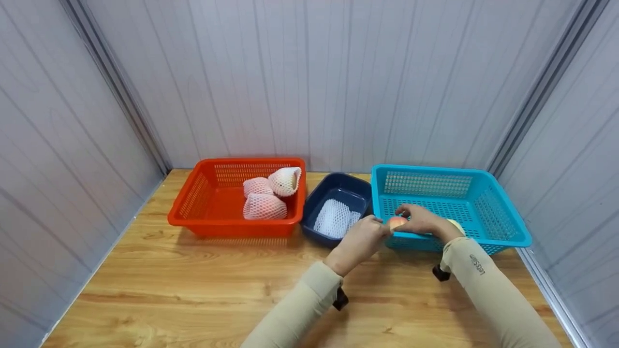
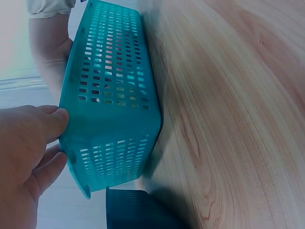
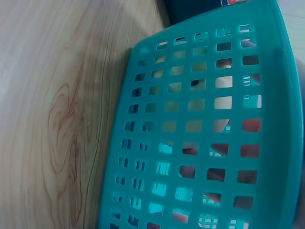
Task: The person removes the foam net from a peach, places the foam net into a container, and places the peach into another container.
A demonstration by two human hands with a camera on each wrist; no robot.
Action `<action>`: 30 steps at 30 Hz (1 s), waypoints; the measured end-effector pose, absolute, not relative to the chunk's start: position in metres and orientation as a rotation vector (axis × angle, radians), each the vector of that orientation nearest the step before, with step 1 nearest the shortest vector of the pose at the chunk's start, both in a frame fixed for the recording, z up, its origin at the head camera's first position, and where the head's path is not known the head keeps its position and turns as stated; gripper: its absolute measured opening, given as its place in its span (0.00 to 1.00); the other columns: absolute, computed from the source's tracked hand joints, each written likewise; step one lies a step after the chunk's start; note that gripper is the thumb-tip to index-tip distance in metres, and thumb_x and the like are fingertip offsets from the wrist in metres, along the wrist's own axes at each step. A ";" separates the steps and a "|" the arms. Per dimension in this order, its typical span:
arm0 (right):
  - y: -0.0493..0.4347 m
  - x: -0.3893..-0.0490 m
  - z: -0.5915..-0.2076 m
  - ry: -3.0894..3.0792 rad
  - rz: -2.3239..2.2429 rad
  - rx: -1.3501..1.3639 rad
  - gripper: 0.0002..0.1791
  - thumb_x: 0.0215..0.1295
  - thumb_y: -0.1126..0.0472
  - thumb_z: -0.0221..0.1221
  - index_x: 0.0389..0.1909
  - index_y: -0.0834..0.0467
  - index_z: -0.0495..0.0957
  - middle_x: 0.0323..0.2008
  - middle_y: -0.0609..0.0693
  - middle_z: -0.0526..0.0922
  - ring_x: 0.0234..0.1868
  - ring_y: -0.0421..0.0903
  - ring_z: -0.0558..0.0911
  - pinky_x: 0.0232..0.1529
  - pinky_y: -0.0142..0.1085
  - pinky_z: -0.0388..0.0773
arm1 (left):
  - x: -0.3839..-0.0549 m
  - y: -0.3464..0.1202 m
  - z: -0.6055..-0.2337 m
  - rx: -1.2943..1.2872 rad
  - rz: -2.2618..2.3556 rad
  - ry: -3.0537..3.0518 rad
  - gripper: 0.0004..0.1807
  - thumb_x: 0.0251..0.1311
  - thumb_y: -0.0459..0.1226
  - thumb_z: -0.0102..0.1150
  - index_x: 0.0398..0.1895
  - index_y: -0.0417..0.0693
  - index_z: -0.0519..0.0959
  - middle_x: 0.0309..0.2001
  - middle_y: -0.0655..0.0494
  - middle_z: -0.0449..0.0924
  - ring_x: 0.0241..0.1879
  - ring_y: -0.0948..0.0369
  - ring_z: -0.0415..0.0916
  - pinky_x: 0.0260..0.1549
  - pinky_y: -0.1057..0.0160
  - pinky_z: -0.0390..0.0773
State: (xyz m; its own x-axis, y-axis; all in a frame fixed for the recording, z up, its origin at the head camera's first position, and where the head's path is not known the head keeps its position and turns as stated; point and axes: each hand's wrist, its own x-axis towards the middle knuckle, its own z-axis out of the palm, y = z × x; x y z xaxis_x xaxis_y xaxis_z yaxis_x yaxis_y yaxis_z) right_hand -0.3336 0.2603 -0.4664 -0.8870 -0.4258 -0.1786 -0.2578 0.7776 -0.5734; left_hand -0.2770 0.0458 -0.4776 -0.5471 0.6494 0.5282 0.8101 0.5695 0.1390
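Note:
At the near left corner of the teal basket (image 1: 500, 205), my right hand (image 1: 423, 221) grips a red-and-yellow round fruit (image 1: 397, 222), which looks like an apple. My left hand (image 1: 360, 241) is beside the fruit at the basket rim, its fingers bent. In the left wrist view, the thumb and fingers of the left hand (image 2: 33, 148) meet the corner of the teal basket (image 2: 112, 112); whether they pinch the fruit or the rim is hidden. The right wrist view shows mostly the teal basket's wall (image 3: 190, 114), with parts of a hand and something red behind its holes.
A pale yellow item (image 1: 456, 226) lies in the teal basket, partly behind the right wrist. The navy bin (image 1: 355, 186) holds white foam nets (image 1: 332, 218). Left of it, a red basket (image 1: 208, 208) holds three items in foam nets (image 1: 265, 207). Panelled walls enclose the wooden table (image 1: 193, 290).

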 end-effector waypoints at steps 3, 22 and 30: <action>0.262 -0.335 -0.469 2.670 -0.798 -0.524 0.35 0.60 0.48 0.65 0.59 0.68 0.70 0.56 0.68 0.73 0.54 0.63 0.74 0.52 0.56 0.73 | -0.277 0.045 -0.480 -1.169 -0.534 -2.400 0.06 0.63 0.34 0.62 0.34 0.48 0.88 0.33 0.60 0.85 0.41 0.61 0.79 0.48 0.69 0.74; 0.275 -0.324 -0.464 2.748 -0.800 -0.442 0.38 0.58 0.43 0.66 0.60 0.65 0.70 0.57 0.67 0.73 0.56 0.64 0.73 0.51 0.57 0.72 | -0.274 0.044 -0.482 -1.153 -0.572 -2.426 0.05 0.62 0.32 0.62 0.35 0.47 0.88 0.36 0.61 0.85 0.42 0.61 0.78 0.53 0.69 0.71; 0.273 -0.311 -0.445 2.921 -0.831 -0.548 0.27 0.65 0.52 0.62 0.58 0.66 0.73 0.56 0.65 0.74 0.55 0.65 0.74 0.52 0.57 0.72 | -0.276 0.045 -0.481 -1.136 -0.567 -2.430 0.07 0.63 0.33 0.61 0.38 0.49 0.88 0.39 0.61 0.85 0.46 0.60 0.78 0.52 0.68 0.73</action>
State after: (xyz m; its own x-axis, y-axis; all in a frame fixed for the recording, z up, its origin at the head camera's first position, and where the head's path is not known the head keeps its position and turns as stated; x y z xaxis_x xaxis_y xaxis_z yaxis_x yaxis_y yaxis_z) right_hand -0.3110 0.2734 -0.4453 -0.9354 -0.3510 0.0429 -0.3210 0.7921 -0.5192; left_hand -0.2758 0.0454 -0.4808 -0.5914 0.6248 0.5098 0.7859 0.5882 0.1909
